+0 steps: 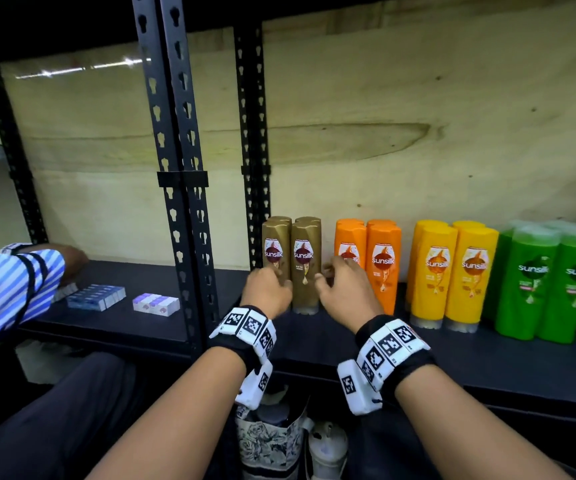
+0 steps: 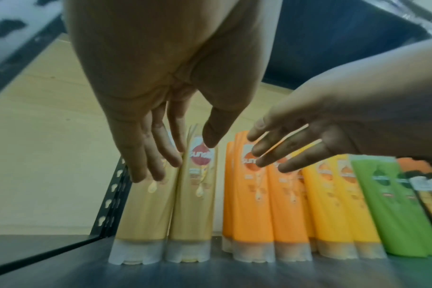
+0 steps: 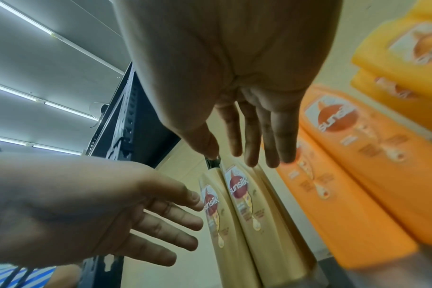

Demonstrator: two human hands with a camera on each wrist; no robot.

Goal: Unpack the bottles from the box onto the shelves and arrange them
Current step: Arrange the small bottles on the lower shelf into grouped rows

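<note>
Gold Sunsilk bottles (image 1: 305, 268) stand cap-down at the left end of the black shelf (image 1: 453, 362), two in front and two behind. Orange bottles (image 1: 382, 265), yellow bottles (image 1: 453, 275) and green bottles (image 1: 549, 285) follow to the right in the same paired rows. My left hand (image 1: 267, 291) hovers in front of the left gold bottle (image 2: 146, 210), fingers straight and holding nothing; contact is unclear. My right hand (image 1: 343, 289) is between the gold and orange bottles (image 3: 353, 175), fingers (image 3: 271, 148) spread and empty. A patterned box (image 1: 269, 441) with bottles sits below the shelf.
Black perforated posts (image 1: 175, 168) stand just left of the gold bottles. Beyond them another person's striped sleeve (image 1: 9, 289) reaches over the neighbouring shelf, where small carton packs (image 1: 96, 296) (image 1: 156, 304) lie. A plywood back wall (image 1: 418, 133) closes the shelf.
</note>
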